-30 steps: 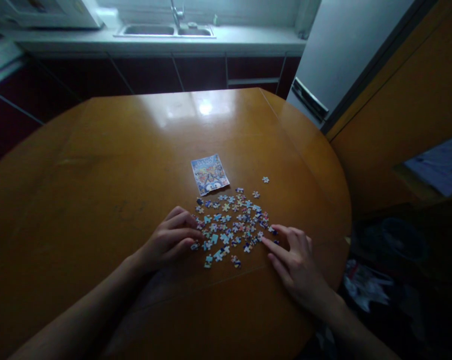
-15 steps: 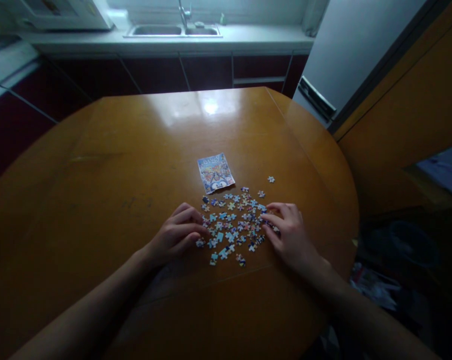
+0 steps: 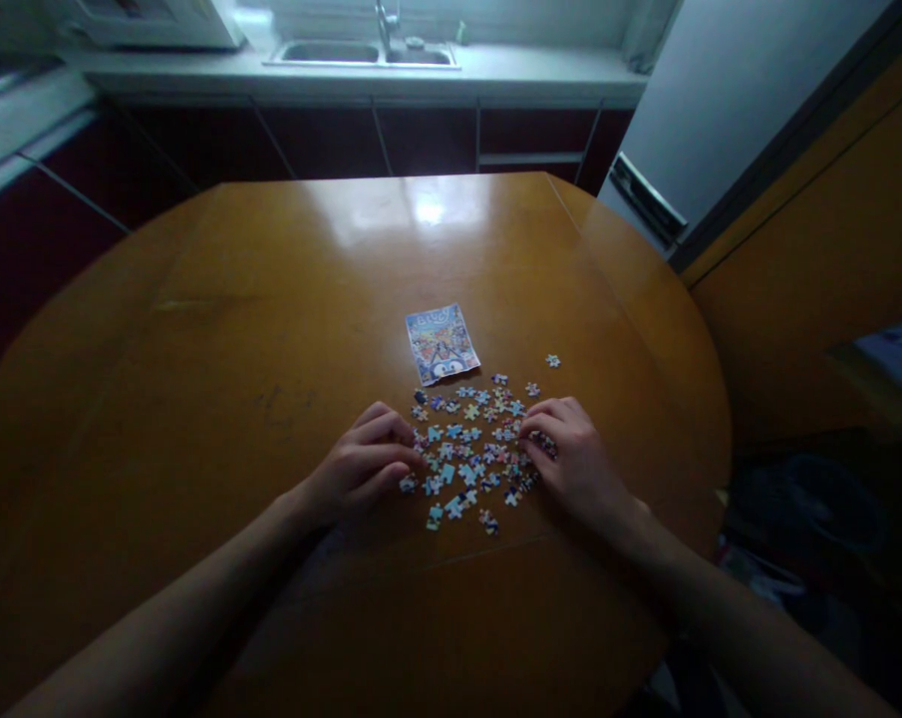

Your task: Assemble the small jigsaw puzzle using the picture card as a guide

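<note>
Loose jigsaw puzzle pieces (image 3: 466, 474), mostly light blue with some dark and multicoloured ones, lie spread on the wooden table (image 3: 286, 299). At the left edge of the spread is my left hand (image 3: 368, 462), its fingers loosely bent and apart, with nothing visible in them. On the right side, my right hand (image 3: 570, 451) has thumb and fingertips drawn together on a puzzle piece, which the fingers mostly hide. Other pieces show beneath its palm. Just beyond the pieces lies a small printed picture sheet (image 3: 443, 344), mostly blue with a colourful scene.
One puzzle piece (image 3: 553, 360) lies apart at the far right of the spread. Past the table stand a counter with a double sink (image 3: 331, 53) and a tap (image 3: 385, 28). A grey fridge (image 3: 750, 110) is at the right, beside a wooden panel (image 3: 816, 289).
My right hand's fingers have closed together at the right edge of the pieces. My left hand stays in place. The whole view has shifted slightly.
</note>
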Demonstrator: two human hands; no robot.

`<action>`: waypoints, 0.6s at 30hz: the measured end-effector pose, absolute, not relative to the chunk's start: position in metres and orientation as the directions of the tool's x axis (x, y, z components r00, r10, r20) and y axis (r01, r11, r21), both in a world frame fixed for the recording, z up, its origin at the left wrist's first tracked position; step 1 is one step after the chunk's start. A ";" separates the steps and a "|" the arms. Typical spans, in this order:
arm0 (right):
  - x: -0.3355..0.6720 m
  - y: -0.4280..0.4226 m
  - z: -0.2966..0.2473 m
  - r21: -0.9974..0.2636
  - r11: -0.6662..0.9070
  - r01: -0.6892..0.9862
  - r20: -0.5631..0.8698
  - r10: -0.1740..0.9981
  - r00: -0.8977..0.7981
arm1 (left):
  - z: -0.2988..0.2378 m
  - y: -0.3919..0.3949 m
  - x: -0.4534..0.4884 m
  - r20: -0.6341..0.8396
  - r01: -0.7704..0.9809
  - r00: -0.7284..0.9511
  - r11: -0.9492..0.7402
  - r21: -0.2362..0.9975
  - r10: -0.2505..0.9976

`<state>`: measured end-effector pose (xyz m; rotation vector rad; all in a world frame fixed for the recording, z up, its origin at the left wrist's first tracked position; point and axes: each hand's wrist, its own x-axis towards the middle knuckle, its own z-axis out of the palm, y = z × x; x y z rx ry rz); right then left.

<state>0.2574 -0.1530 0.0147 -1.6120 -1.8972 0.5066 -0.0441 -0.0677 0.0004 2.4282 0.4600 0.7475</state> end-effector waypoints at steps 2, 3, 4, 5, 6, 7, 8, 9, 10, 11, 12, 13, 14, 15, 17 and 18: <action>0.269 -0.155 0.018 -0.712 0.093 0.696 0.147 0.989 0.018 | 0.000 -0.068 -0.044 0.408 0.151 0.785 -0.784 0.603 0.465; 0.276 -0.156 0.018 -0.730 0.026 0.683 0.117 0.989 0.088 | 0.000 -0.068 -0.044 0.406 0.148 0.786 -0.780 0.608 0.466; 0.284 -0.157 0.018 -0.732 -0.036 0.680 0.095 0.983 0.155 | 0.000 -0.068 -0.045 0.405 0.144 0.787 -0.777 0.612 0.465; 0.291 -0.158 0.016 -0.727 -0.089 0.681 0.069 0.977 0.201 | -0.001 -0.068 -0.045 0.404 0.140 0.788 -0.775 0.617 0.465; 0.298 -0.159 0.014 -0.718 -0.130 0.684 0.040 0.973 0.227 | -0.001 -0.069 -0.045 0.403 0.138 0.788 -0.772 0.621 0.465; 0.304 -0.159 0.012 -0.704 -0.156 0.692 0.017 0.972 0.236 | -0.001 -0.069 -0.045 0.400 0.139 0.788 -0.768 0.625 0.468; 0.308 -0.159 0.009 -0.684 -0.167 0.710 0.003 0.973 0.232 | -0.001 -0.069 -0.045 0.398 0.141 0.787 -0.766 0.627 0.471; 0.310 -0.159 0.008 -0.656 -0.164 0.737 0.011 0.974 0.226 | -0.001 -0.069 -0.045 0.397 0.144 0.786 -0.765 0.627 0.474; 0.310 -0.159 0.007 -0.620 -0.149 0.770 0.040 0.975 0.220 | -0.002 -0.069 -0.045 0.396 0.148 0.784 -0.764 0.628 0.478; 0.308 -0.159 0.007 -0.583 -0.127 0.802 0.082 0.973 0.214 | -0.002 -0.069 -0.045 0.395 0.151 0.783 -0.763 0.628 0.480; 0.304 -0.160 0.008 -0.553 -0.098 0.827 0.127 0.972 0.200 | -0.002 -0.068 -0.045 0.397 0.151 0.782 -0.764 0.627 0.481; 0.297 -0.160 0.009 -0.536 -0.058 0.842 0.165 0.971 0.172 | -0.002 -0.068 -0.045 0.398 0.151 0.782 -0.765 0.626 0.480; 0.290 -0.160 0.011 -0.537 -0.010 0.844 0.182 0.975 0.128 | -0.001 -0.068 -0.045 0.398 0.152 0.782 -0.767 0.624 0.479; 0.281 -0.161 0.013 -0.555 0.053 0.830 0.181 0.982 0.058 | -0.001 -0.068 -0.044 0.398 0.153 0.783 -0.768 0.621 0.478; 0.264 -0.162 0.016 -0.578 0.182 0.795 0.158 0.981 -0.109 | 0.000 -0.068 -0.044 0.400 0.158 0.783 -0.773 0.614 0.477; 0.257 -0.163 0.017 -0.576 0.218 0.788 0.152 0.976 -0.159 | 0.001 -0.068 -0.044 0.402 0.159 0.782 -0.776 0.611 0.476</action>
